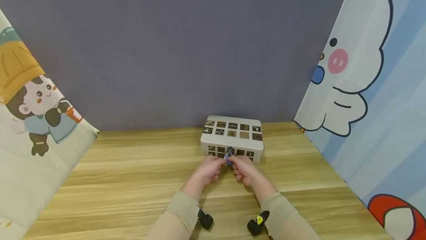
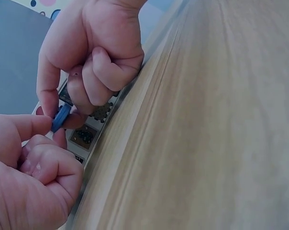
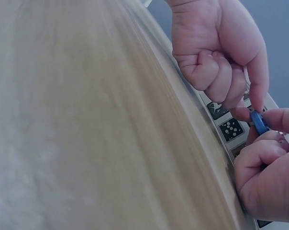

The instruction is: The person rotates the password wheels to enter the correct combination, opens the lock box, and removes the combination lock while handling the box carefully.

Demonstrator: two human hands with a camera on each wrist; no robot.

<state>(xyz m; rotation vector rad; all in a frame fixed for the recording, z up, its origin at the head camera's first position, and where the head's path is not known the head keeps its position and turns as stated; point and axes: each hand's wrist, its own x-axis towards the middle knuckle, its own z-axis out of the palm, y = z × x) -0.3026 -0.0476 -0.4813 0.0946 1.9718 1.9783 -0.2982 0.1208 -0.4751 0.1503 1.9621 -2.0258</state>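
Note:
A small blue padlock (image 1: 228, 156) is at the middle of the front side of a white box (image 1: 231, 143), which bears rows of dark square pictures. My left hand (image 1: 210, 169) pinches the padlock from the left between thumb and forefinger, its other fingers curled. From the right, my right hand (image 1: 245, 168) pinches it the same way. In the left wrist view, the blue body (image 2: 61, 118) shows between the fingertips of both hands. The right wrist view shows its edge (image 3: 259, 122) too; fingers hide the rest.
The box stands on a wood-grain table (image 1: 139, 173), near a grey back panel (image 1: 186, 55). Printed cartoon curtains flank the table, a cream one (image 1: 20, 166) at left and a blue-and-white one (image 1: 382, 151) at right.

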